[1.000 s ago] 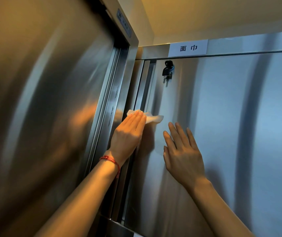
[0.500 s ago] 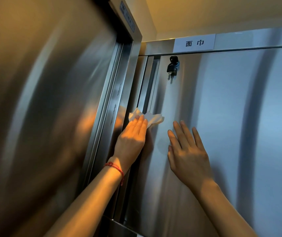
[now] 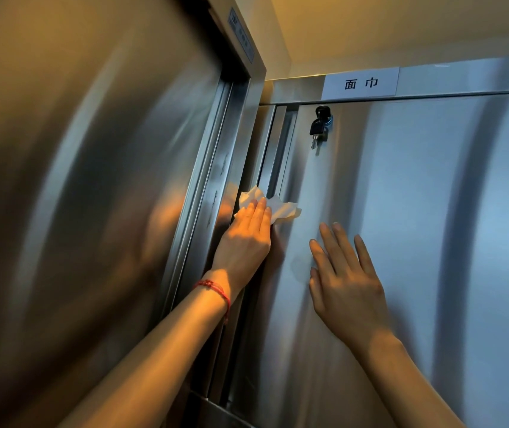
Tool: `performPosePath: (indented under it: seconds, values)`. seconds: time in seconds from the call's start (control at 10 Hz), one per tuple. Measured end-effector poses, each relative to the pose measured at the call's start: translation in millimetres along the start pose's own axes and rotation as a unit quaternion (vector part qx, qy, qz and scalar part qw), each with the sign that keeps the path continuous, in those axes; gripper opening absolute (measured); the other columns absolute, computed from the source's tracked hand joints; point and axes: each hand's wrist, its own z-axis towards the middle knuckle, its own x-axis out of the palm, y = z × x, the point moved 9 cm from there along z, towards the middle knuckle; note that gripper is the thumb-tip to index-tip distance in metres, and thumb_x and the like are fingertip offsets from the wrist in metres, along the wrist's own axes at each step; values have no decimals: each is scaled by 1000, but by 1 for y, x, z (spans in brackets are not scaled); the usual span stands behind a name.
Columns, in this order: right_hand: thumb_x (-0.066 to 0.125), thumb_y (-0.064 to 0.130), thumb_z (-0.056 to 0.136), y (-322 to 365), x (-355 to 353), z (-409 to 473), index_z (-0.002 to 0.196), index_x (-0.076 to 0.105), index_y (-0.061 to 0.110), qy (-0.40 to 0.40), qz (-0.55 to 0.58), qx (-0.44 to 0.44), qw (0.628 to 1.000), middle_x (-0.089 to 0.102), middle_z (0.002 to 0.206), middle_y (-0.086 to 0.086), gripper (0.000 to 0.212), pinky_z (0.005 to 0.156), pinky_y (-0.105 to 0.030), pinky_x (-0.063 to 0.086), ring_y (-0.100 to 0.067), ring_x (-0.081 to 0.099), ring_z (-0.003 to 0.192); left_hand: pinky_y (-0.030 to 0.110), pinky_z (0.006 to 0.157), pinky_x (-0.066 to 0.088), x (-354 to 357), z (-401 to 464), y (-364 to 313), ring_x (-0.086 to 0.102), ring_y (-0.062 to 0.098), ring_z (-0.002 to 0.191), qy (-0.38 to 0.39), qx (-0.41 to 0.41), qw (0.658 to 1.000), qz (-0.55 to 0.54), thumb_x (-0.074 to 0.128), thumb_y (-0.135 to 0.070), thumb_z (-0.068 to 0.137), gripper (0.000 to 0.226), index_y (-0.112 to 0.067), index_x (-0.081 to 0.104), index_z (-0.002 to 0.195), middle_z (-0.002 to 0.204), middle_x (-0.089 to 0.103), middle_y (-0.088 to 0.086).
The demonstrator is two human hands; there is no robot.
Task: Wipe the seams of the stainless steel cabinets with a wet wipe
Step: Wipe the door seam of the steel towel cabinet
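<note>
Wet wipe [image 3: 270, 205] sits crumpled at the centre of the frame, pinned under the straight fingers of the left hand [image 3: 247, 239], right over the vertical seam [image 3: 273, 168] where the two steel cabinets meet in a corner. The grip there is flat and wide: the fingers lie stretched over the cloth and press it into the groove, probably so the wipe reaches down into the narrow channel. Loose corners of the cloth stick out above and to the right of the fingertips. The right hand [image 3: 344, 282], just right of centre, rests spread and empty on the cabinet door [image 3: 417, 211], most likely to steady the person. A key [image 3: 319, 128] hangs in the lock near the door's top edge, below a white label [image 3: 360, 83]; the seam above the wipe looks yet to be covered.
</note>
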Motion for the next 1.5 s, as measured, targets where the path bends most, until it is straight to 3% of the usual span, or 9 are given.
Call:
performPosePath:
  seconds: [0.1,0.3,0.4,0.8,1.0,1.2,1.3,1.4,1.5]
  values:
    - [32,25,91,0,0,0,121,62,1,1,2,-1,1000,51,135,-20,49,104,-54,37,-37,44,128,29,91,50,-1,-2,0,63,21,106,12,4,1000,13,61,-4,72,36,-8,69,107,113,66,10]
    - [31,25,92,0,2,0,122,61,1,6,7,0,1000,50,136,-20,49,104,-54,37,-37,43,129,27,89,51,-9,7,5,65,18,103,2,12,999,33,32,-2,79,47,-11,72,103,109,68,7]
    - [31,25,92,0,1,0,121,62,1,3,9,0,1000,50,135,-20,49,103,-54,38,-37,44,128,26,89,50,-7,8,4,64,17,104,21,16,999,36,30,-2,79,49,-12,71,104,110,68,7]
    - [32,26,91,0,1,1,121,62,1,8,10,-1,1000,50,135,-21,49,103,-54,38,-37,44,128,25,93,48,-2,17,10,63,15,106,28,33,995,85,28,-3,78,53,-17,70,107,113,67,2]
    - [31,25,91,0,0,1,121,62,1,12,11,-1,1000,51,134,-21,50,102,-55,39,-37,44,128,26,99,44,8,10,3,58,16,114,22,74,991,107,53,-12,82,38,-17,64,119,122,62,3]
    - [32,26,91,1,1,0,122,62,1,9,9,-2,1000,51,135,-20,49,103,-54,38,-36,44,128,23,97,45,9,20,7,60,12,111,29,59,990,121,51,-10,80,40,-22,66,115,119,64,-1]
    - [32,26,91,0,2,0,122,62,1,3,10,0,1000,51,135,-21,49,103,-54,39,-36,43,129,25,97,45,14,17,9,60,15,112,49,50,991,112,75,-18,71,45,-18,66,115,120,64,2]
    - [33,26,90,0,2,0,121,62,1,-2,4,-2,1000,51,134,-21,49,103,-54,38,-37,44,128,26,103,39,14,20,13,54,16,119,55,45,987,143,68,-19,78,48,-15,59,125,128,58,4]
    - [33,25,90,1,3,0,121,62,1,-7,0,-5,1000,50,135,-21,49,104,-54,37,-37,44,129,29,110,27,20,28,17,42,19,131,81,41,979,181,48,-13,90,48,-10,44,138,142,44,7]
